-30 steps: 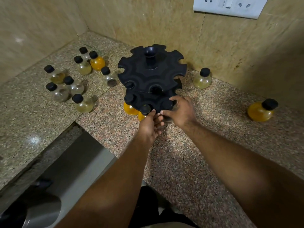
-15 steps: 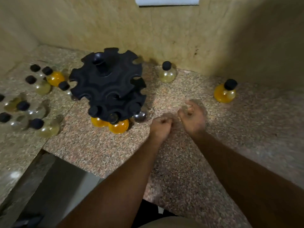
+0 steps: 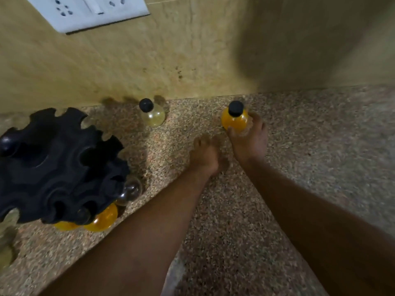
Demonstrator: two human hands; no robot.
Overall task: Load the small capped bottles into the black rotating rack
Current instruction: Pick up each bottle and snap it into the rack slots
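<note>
The right hand (image 3: 249, 144) reaches to the far side of the bench (image 3: 320, 146) and grips the orange bottle (image 3: 234, 122), with the fingers curled round its right side and the thumb against its near side. The bottle stands upright on the bench close to the wall (image 3: 192, 56), with its black cap (image 3: 235, 108) on top.

The left hand (image 3: 205, 153) hovers just beside the right hand, on its left. It holds nothing, and its fingers are loosely bent and point away from the person. It is blurred, so finer detail of the fingers cannot be told.

The rack (image 3: 59, 163) stands at the left of the bench, well apart from both hands, its notched black tiers stacked one over the other. Three bottles sit in its lower tier on the near side: a front orange bottle (image 3: 103, 218), a left orange bottle (image 3: 66, 226) just beside it, and a clear bottle (image 3: 130, 190) to their right at the rack's edge.

A pale bottle (image 3: 153, 117) with a black cap stands upright by the wall, between the rack and the orange bottle and touching neither.

A white socket plate (image 3: 85, 11) is fixed on the wall above the rack.
</note>
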